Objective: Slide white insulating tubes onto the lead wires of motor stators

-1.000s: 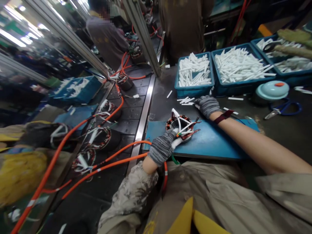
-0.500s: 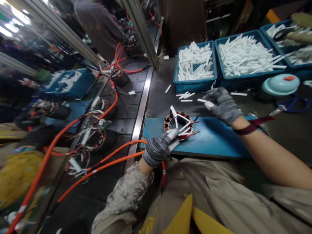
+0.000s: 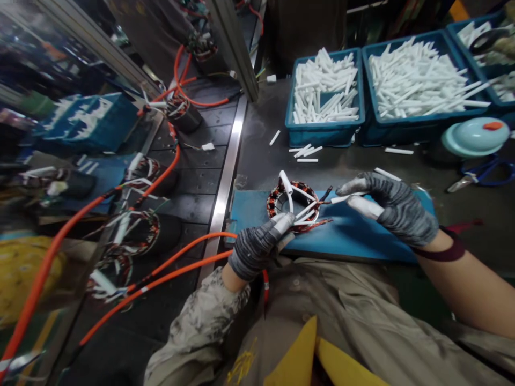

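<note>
A ring-shaped wire coil (image 3: 272,205) with white sleeves and copper leads stands at the near side of a blue board (image 3: 362,236). My left hand (image 3: 257,244), in a grey glove with white fingertips, pinches the coil's lower left edge and its white sleeving. To the right, my right hand (image 3: 396,209) holds a thin white tube (image 3: 340,199) between thumb and forefinger. That tube's left end meets the tip of a twisted lead; whether the lead is inside it I cannot tell.
Blue bins (image 3: 328,134) of white tubes stand at the back. Loose tubes (image 3: 308,160) lie before them. A pale blue lidded container (image 3: 475,136) and blue-handled scissors (image 3: 483,174) are at the right. Orange cables (image 3: 193,268) and more coils (image 3: 140,233) occupy the left.
My right hand has moved down and right from near the bins, bringing the white tube to the coil's lead. My left hand stays at the coil. The camera view has shifted slightly.
</note>
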Demonstrator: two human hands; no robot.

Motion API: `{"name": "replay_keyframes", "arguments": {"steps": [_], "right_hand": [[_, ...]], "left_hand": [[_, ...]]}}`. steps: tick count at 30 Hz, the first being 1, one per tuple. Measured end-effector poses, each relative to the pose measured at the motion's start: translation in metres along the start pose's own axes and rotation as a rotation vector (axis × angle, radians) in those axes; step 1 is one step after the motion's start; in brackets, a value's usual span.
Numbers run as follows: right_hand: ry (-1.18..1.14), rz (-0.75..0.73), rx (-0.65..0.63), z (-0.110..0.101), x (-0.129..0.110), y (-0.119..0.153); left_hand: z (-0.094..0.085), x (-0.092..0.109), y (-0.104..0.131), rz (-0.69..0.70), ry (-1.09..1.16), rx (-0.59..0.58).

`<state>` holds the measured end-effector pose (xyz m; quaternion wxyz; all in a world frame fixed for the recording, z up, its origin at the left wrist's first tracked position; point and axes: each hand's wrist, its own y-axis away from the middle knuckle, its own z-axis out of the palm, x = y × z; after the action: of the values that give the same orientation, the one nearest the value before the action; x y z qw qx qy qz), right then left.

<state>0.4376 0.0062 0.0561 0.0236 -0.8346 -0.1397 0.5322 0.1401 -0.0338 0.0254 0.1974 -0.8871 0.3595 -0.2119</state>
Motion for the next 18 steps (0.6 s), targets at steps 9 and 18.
{"name": "replay_keyframes", "arguments": {"steps": [9, 18], "right_hand": [[0.284, -0.096, -0.283, 0.021, -0.001, -0.01], [-0.219, 0.227, -0.218, 0.018, 0.018, 0.009]], "left_hand": [[-0.009, -0.005, -0.009, 0.066, -0.08, -0.122], [-0.007, -0.016, -0.036, 0.119, -0.083, -0.304]]}}
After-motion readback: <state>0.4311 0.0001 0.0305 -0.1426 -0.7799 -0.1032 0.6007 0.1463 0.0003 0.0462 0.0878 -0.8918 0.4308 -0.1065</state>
